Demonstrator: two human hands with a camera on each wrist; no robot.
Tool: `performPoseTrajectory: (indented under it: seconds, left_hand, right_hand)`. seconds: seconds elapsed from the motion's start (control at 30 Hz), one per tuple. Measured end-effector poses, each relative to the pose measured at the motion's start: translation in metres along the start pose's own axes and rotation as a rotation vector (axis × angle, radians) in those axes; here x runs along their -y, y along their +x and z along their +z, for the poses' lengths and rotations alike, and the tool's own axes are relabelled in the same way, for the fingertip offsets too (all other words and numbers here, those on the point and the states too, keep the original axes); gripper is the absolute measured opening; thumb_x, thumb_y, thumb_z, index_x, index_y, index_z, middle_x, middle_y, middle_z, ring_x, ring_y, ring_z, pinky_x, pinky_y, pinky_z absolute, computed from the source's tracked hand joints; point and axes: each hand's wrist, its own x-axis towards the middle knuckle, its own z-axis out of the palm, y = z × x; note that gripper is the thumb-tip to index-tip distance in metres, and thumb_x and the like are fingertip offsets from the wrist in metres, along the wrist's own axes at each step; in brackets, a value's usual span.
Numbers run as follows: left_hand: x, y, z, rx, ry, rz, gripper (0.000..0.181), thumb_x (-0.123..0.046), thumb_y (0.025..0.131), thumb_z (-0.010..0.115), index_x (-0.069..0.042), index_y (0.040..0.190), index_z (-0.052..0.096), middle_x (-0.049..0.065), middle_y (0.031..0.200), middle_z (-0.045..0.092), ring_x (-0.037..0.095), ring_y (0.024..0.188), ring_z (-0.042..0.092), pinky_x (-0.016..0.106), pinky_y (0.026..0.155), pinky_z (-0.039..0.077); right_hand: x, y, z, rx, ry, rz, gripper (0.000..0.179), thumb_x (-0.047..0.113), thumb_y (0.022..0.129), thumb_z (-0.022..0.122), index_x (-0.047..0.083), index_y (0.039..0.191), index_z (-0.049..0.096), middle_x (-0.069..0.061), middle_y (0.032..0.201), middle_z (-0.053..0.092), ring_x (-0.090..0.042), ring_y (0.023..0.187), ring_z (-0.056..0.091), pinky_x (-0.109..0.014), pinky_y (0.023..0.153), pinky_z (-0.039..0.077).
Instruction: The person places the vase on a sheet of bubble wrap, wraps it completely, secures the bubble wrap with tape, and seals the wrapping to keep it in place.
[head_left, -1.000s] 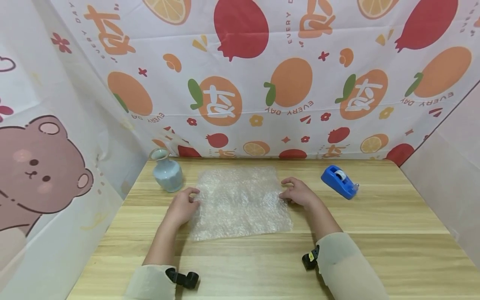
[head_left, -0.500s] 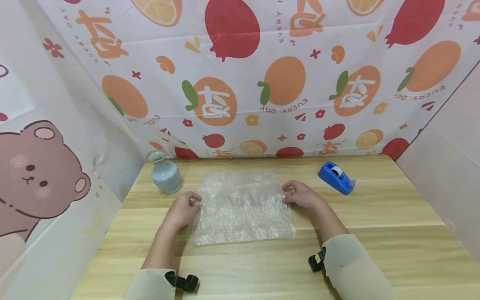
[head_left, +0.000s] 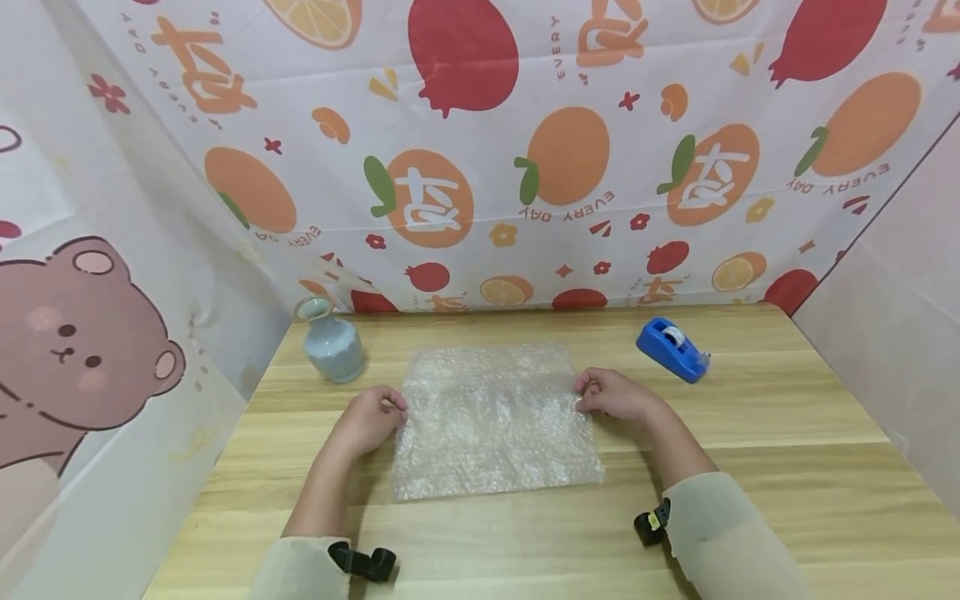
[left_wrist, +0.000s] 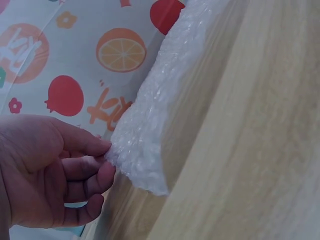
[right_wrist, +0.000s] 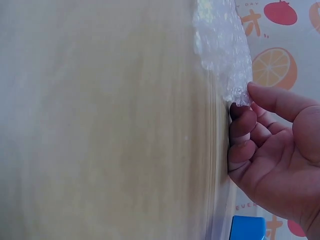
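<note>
A clear sheet of bubble wrap [head_left: 498, 425] lies flat on the wooden table between the two hands. At its left edge the left hand [head_left: 372, 419] pinches the sheet; the left wrist view shows thumb and fingertips of that hand [left_wrist: 60, 170] closed on the bubble wrap [left_wrist: 145, 125]. On the opposite side the right hand [head_left: 617, 395] pinches the right edge. In the right wrist view the thumb of the right hand [right_wrist: 275, 145] presses the bubble wrap [right_wrist: 225, 50] against the fingers, and the other fingers curl below the sheet.
A pale blue-green vase [head_left: 333, 346] stands at the back left, just beyond the left hand. At the back right sits a blue tape dispenser [head_left: 672, 348] with a roll in it. A fruit-print cloth [head_left: 570, 267] hangs behind the wooden table [head_left: 780, 467].
Both hands and the bubble wrap have shifted slightly right and toward the person. The fingers have closed more on the sheet's edges. Vase and tape dispenser stay put; the head view has shifted slightly.
</note>
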Motion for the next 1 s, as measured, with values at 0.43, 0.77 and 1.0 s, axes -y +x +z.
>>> performPoseTrajectory:
  seconds: [0.43, 0.77, 1.0]
  left_hand:
    - [-0.001, -0.005, -0.004, 0.083, -0.037, 0.055, 0.015, -0.003, 0.081, 0.068, -0.001, 0.095, 0.063, 0.005, 0.065, 0.064, 0.014, 0.057, 0.057, 0.028, 0.053, 0.042]
    - [-0.013, -0.029, -0.008, 0.260, 0.108, 0.179, 0.003, -0.008, 0.080, 0.073, -0.005, 0.080, 0.073, 0.001, 0.072, 0.067, 0.013, 0.063, 0.054, 0.028, 0.057, 0.045]
    - [-0.027, -0.048, 0.003, 0.439, 0.066, 0.225, 0.019, -0.022, 0.087, 0.073, -0.008, 0.073, 0.074, 0.003, 0.068, 0.070, 0.017, 0.061, 0.065, 0.030, 0.056, 0.052]
  right_hand:
    - [0.000, 0.003, -0.007, 0.015, 0.027, 0.005, 0.027, 0.016, 0.092, 0.067, 0.004, 0.113, 0.056, -0.004, 0.083, 0.055, -0.021, 0.075, 0.050, -0.029, 0.066, 0.041]
    - [0.004, 0.007, -0.007, -0.006, 0.043, -0.004, 0.025, 0.007, 0.091, 0.064, 0.003, 0.114, 0.056, -0.008, 0.086, 0.057, -0.022, 0.075, 0.053, -0.030, 0.067, 0.044]
    - [0.010, 0.013, -0.007, -0.148, 0.017, -0.028, 0.024, 0.008, 0.094, 0.061, 0.003, 0.118, 0.057, -0.011, 0.085, 0.066, -0.022, 0.074, 0.064, -0.031, 0.072, 0.052]
